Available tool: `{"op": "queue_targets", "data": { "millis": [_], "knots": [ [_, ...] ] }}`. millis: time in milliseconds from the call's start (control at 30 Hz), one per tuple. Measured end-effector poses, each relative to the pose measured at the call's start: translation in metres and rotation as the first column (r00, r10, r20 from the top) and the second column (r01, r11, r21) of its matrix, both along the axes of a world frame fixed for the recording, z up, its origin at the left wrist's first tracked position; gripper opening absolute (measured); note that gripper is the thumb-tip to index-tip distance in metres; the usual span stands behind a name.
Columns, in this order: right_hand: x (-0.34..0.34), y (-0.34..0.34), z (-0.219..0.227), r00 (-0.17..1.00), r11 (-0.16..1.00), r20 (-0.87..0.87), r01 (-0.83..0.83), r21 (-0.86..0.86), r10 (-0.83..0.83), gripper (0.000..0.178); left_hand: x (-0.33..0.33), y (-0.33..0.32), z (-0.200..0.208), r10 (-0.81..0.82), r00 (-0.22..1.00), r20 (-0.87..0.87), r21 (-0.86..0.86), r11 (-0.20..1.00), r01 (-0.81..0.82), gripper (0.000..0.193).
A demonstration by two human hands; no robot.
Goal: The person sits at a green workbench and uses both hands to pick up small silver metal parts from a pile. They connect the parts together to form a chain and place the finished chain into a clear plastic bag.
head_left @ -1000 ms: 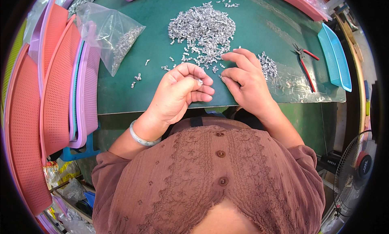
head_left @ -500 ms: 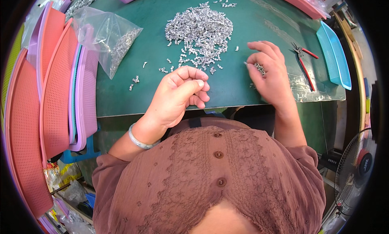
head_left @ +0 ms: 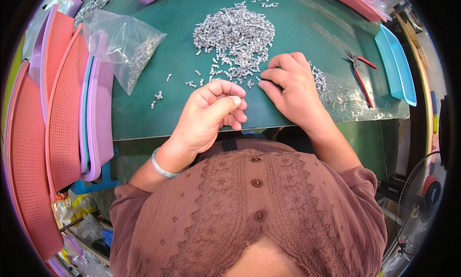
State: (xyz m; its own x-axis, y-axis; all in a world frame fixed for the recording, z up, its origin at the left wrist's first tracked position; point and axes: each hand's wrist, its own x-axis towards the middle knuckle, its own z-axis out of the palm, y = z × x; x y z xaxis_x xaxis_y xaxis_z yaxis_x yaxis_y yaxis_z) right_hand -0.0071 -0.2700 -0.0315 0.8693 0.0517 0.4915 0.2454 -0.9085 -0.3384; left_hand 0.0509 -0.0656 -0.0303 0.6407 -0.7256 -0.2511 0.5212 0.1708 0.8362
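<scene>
Head view, looking down on a green tabletop (head_left: 158, 111). At far left, pink and purple mesh trays (head_left: 67, 118) lean stacked on edge. Beside them a clear plastic bag (head_left: 126, 49) of small silver parts lies half over the trays; it could slip and spill. A few loose parts (head_left: 157, 95) lie apart near the bag and could roll off the near edge. The left hand (head_left: 207, 114) is curled into a loose fist, fingers narrow; whether it holds a part I cannot tell. Above it sits the main pile of silver metal parts (head_left: 234, 37). The right hand (head_left: 291, 92) rests flat-ish, fingers touching parts at the pile's lower edge; a sweep could scatter them. Further right lie a smaller heap (head_left: 318, 78), red-handled pliers (head_left: 361, 75) and a blue tray (head_left: 396, 66).
</scene>
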Motion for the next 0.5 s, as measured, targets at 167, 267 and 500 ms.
{"op": "queue_targets", "data": {
  "millis": [167,267,500],
  "knots": [
    [0.002,0.002,-0.005,0.999,0.999,0.044,-0.021,0.027,0.019,0.005,0.000,0.000,0.000,-0.009,1.000,0.002,0.007,1.000,0.009,0.013],
    [0.001,0.003,-0.003,0.996,0.993,0.064,-0.061,0.101,0.055,0.006,0.000,0.000,0.001,-0.016,1.000,0.010,0.025,1.000,0.015,0.013],
    [-0.005,0.014,0.010,0.957,0.951,0.202,-0.246,0.187,0.208,0.016,-0.001,-0.006,0.010,-0.037,0.999,0.001,0.121,0.992,0.037,0.016]
  ]
}}
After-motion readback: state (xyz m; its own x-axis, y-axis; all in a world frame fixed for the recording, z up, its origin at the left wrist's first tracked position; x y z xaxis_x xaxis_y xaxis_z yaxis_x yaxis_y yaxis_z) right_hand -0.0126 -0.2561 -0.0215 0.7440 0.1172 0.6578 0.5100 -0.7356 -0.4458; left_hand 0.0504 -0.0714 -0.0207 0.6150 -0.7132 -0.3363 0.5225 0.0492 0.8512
